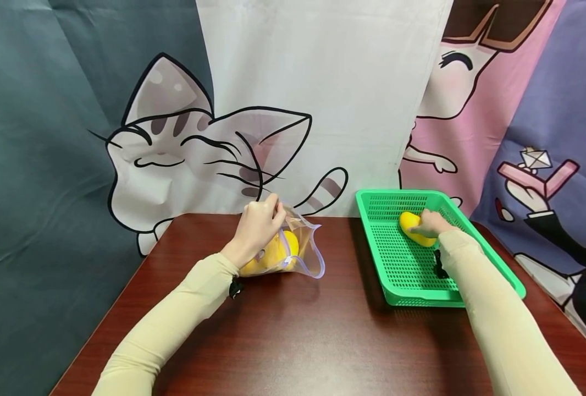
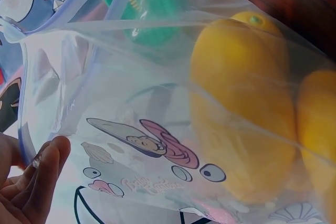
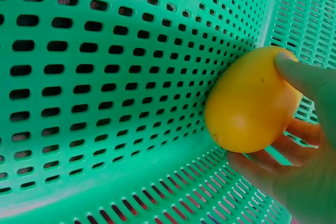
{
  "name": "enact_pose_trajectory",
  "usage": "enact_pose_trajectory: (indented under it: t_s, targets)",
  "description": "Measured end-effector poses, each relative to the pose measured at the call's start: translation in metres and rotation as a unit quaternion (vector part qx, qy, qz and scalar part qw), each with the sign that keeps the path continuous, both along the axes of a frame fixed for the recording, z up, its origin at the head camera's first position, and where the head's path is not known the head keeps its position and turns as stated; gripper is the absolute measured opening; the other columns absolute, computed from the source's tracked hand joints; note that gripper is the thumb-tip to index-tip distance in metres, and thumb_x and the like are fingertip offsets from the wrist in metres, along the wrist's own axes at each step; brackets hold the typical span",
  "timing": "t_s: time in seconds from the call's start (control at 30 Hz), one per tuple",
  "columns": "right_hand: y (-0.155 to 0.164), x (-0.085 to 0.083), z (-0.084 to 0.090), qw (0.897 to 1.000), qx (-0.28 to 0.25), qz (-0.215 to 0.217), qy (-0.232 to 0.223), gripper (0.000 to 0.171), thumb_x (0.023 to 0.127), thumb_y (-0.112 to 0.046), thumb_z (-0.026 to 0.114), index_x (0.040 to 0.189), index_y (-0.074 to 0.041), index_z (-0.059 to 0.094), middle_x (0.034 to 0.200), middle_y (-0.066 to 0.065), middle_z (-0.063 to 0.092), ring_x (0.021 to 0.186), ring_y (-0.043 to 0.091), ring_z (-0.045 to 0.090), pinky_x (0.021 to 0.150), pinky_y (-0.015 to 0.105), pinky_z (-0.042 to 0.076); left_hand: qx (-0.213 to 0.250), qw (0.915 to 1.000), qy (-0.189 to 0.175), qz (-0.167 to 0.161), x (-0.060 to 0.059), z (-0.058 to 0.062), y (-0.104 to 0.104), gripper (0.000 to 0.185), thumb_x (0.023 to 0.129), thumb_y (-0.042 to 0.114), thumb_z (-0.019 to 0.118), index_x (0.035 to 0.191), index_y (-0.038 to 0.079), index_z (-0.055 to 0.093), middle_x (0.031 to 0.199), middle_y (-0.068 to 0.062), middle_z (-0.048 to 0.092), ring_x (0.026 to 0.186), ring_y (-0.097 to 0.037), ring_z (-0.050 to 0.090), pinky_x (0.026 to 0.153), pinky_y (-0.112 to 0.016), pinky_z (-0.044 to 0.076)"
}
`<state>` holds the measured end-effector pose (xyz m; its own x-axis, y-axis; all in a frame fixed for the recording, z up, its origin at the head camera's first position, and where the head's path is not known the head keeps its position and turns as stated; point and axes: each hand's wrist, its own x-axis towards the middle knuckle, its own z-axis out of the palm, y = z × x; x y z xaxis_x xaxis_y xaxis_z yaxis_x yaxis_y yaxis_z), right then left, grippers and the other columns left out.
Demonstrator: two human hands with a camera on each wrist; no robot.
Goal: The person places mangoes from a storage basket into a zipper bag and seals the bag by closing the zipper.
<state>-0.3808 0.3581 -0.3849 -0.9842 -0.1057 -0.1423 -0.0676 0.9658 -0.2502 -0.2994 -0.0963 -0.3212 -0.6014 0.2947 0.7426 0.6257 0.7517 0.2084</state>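
left hand (image 1: 256,230) pinches the top edge of a clear zip bag (image 1: 300,250) w/ printed cartoon art, holding the mouth up & open toward the basket side; prob so it stays wide instead of flopping shut. two yellow mangoes (image 2: 242,109) lie inside already, bag resting on the dark wood table (image 1: 293,341). right hand (image 1: 432,223) is down in the green perforated basket (image 1: 394,264), fingers (image 3: 302,74) curled round a third mango (image 3: 252,100) that sits on the basket floor near the far wall, grip from above.
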Motion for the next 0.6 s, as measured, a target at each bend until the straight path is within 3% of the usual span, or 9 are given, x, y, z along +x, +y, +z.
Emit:
enact_pose_trajectory:
  t_s: [0.17,0.23,0.4,0.6]
  targets:
    - [-0.003,0.002,0.001,1.0,0.021,-0.006,-0.015,0.049,0.091,-0.033,0.057,0.102,0.014,0.048,0.098,0.031,0.05,0.097,0.043,0.044,0.072,0.046,0.042,-0.001,1.0,0.003,-0.002,0.0,0.0,0.0,0.018,0.089,0.007,0.05,0.071,0.007,0.048,0.049,0.002,0.038,0.038,-0.01,0.038,0.039,-0.02,0.029]
    - [-0.005,0.002,0.001,0.999,0.02,-0.014,-0.021,0.054,0.09,-0.035,0.057,0.107,0.015,0.047,0.102,0.033,0.048,0.098,0.044,0.045,0.073,0.047,0.043,0.0,1.0,0.002,-0.001,0.001,0.0,0.0,0.019,0.09,0.007,0.05,0.071,0.008,0.048,0.048,0.002,0.038,0.038,-0.01,0.037,0.039,-0.02,0.028]
    - [-0.011,0.0,0.001,0.999,-0.011,-0.033,-0.04,0.078,0.087,-0.033,0.061,0.127,0.023,0.026,0.104,0.036,0.049,0.089,0.039,0.055,0.072,0.044,0.048,-0.001,1.0,0.0,0.002,0.0,0.0,0.0,0.019,0.09,0.007,0.05,0.071,0.007,0.048,0.048,0.001,0.039,0.039,-0.011,0.039,0.04,-0.021,0.03]
    - [-0.014,0.001,-0.002,0.997,-0.036,-0.053,-0.052,0.089,0.085,-0.032,0.065,0.131,0.024,0.013,0.105,0.037,0.047,0.091,0.04,0.056,0.073,0.046,0.049,0.001,1.0,-0.004,-0.003,0.001,0.001,0.0,0.019,0.09,0.007,0.049,0.071,0.007,0.048,0.049,0.001,0.039,0.038,-0.01,0.038,0.039,-0.02,0.029]
